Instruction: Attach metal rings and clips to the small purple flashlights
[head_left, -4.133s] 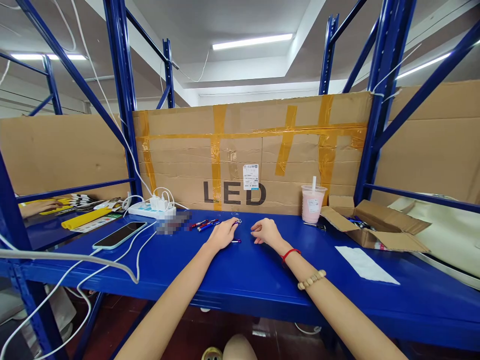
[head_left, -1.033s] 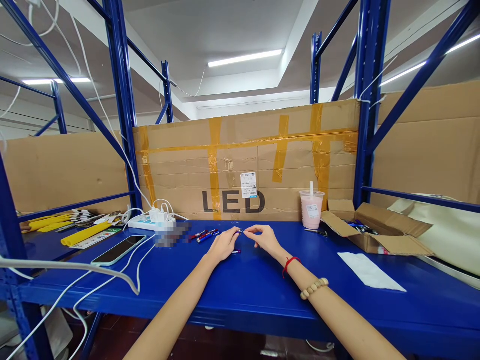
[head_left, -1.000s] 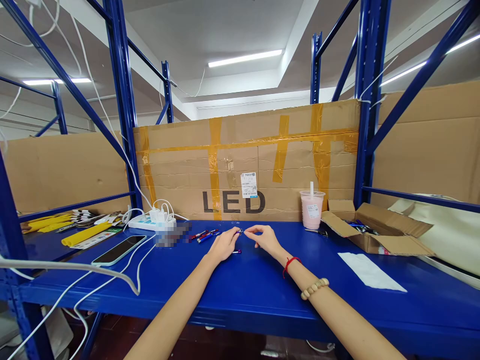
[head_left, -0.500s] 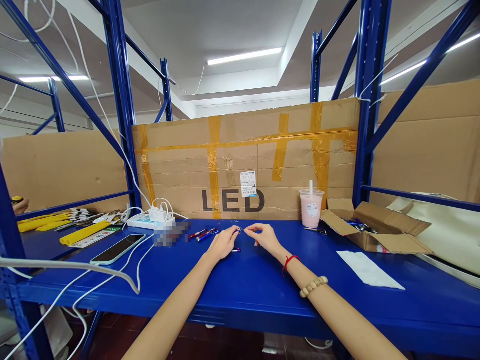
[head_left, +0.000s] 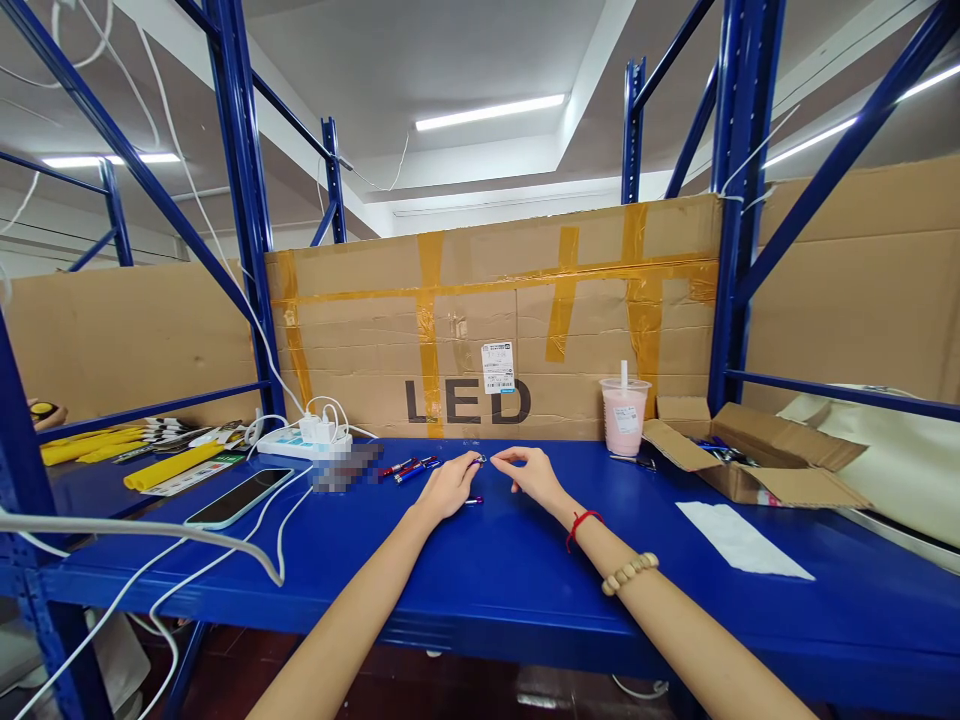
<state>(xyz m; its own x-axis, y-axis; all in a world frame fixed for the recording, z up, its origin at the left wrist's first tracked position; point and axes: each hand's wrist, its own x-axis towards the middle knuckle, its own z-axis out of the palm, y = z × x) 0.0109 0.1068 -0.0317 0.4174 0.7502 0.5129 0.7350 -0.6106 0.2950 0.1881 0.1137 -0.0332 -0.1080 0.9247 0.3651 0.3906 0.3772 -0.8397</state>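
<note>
My left hand (head_left: 448, 485) is closed at mid-table, its thumb and finger pinching a small item with a shiny metal end (head_left: 481, 460), most of it hidden by the fingers. Just to the right, my right hand (head_left: 531, 472) holds thumb and forefinger together in a pinch; whatever is between the tips is too small to make out. A short reddish-purple rod (head_left: 474, 500) shows by the left hand, partly covered. Left of that hand lie several slim red and blue metallic rods (head_left: 416, 470), like small pens or pocket lights.
A pink drink cup (head_left: 625, 415) with a straw stands at the back right, beside an open cardboard box (head_left: 757, 465). White paper (head_left: 742, 540) lies nearer. On the left are a phone (head_left: 240, 498), a power strip (head_left: 300, 443) and loose white cables.
Both hands keep nearly the same place and pinch. The whole view has shifted very slightly to the right.
</note>
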